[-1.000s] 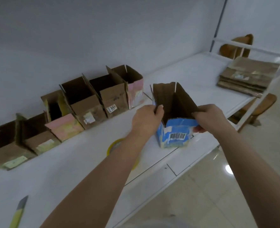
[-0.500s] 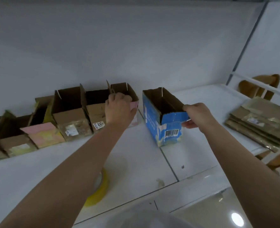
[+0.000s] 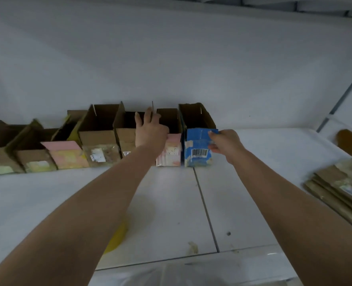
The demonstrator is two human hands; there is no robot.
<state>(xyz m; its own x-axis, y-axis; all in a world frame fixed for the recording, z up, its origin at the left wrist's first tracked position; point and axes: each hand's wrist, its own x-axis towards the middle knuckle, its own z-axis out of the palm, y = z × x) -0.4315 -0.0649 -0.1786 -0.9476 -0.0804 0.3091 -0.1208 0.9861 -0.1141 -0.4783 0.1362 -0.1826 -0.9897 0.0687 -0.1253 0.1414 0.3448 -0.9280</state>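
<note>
A blue cardboard box (image 3: pixel 197 149) with a barcode stands open-topped at the right end of a row of open boxes against the wall. My right hand (image 3: pixel 225 144) pinches its near top flap. My left hand (image 3: pixel 150 131) reaches over the pink-and-white box (image 3: pixel 170 151) beside it, fingers extended up against an upright cardboard flap (image 3: pixel 152 109).
Several more open brown and pink boxes (image 3: pixel 97 141) line the wall to the left on the white table (image 3: pixel 243 203). A yellow tape roll (image 3: pixel 117 238) lies partly hidden under my left forearm. A stack of flattened cardboard (image 3: pixel 340 188) sits at the right edge.
The blue box has been carried from the table's front to the wall and set at the right end of the row. My left hand let go of it and moved to the neighbouring box.
</note>
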